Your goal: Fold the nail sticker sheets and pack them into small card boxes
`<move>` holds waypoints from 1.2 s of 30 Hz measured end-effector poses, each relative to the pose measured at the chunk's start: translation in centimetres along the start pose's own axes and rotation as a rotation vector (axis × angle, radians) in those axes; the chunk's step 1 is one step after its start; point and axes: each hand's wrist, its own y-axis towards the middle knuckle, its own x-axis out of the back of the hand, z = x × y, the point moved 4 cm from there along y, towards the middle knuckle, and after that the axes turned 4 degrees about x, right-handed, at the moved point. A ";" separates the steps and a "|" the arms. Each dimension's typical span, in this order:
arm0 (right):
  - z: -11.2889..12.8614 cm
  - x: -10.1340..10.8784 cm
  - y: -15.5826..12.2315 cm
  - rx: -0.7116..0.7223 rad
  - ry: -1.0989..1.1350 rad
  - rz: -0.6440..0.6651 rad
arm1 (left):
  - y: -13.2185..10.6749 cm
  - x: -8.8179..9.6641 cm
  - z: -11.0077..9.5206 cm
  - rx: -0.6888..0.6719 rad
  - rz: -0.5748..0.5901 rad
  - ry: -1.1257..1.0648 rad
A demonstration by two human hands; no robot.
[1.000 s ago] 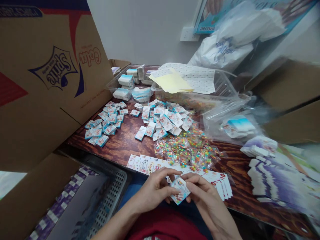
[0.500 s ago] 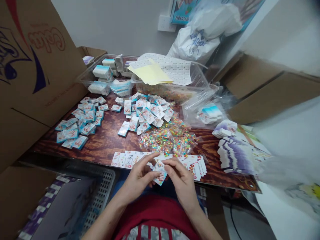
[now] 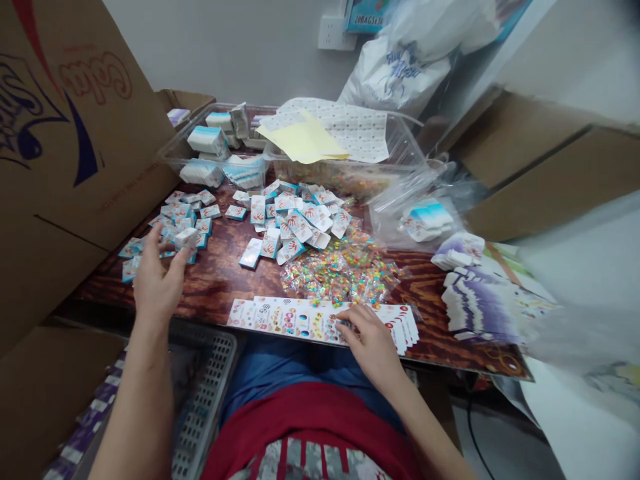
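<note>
My left hand (image 3: 161, 277) is over the left pile of small blue-and-white boxes (image 3: 133, 248), thumb and fingers apart. One small white box (image 3: 187, 238) lies right at its fingertips, tilted on the pile. My right hand (image 3: 367, 340) rests on the fanned sticker sheets (image 3: 280, 319) along the table's front edge. Its thumb and index finger are pinched at a printed sticker. Just behind the sheets lies a heap of clear sachets with coloured beads (image 3: 345, 270). A second pile of the same boxes (image 3: 300, 223), printed with a red hand, sits behind and beside the sachets.
Clear plastic bins (image 3: 240, 177) with stacked flat cartons stand at the back, papers (image 3: 330, 133) on top. A large cardboard box (image 3: 60, 133) walls the left side. Purple-white flat cartons (image 3: 467, 300) lie at right. A grey basket (image 3: 207, 393) sits below the table.
The hands have parted. My left hand has swung left to the box pile with the small box that both hands were handling. My right hand has come down onto the sticker sheets.
</note>
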 end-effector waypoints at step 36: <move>2.7 -1.7 2.1 0.101 -0.135 0.192 | -14.2 -9.8 -7.8 -0.524 0.545 -0.015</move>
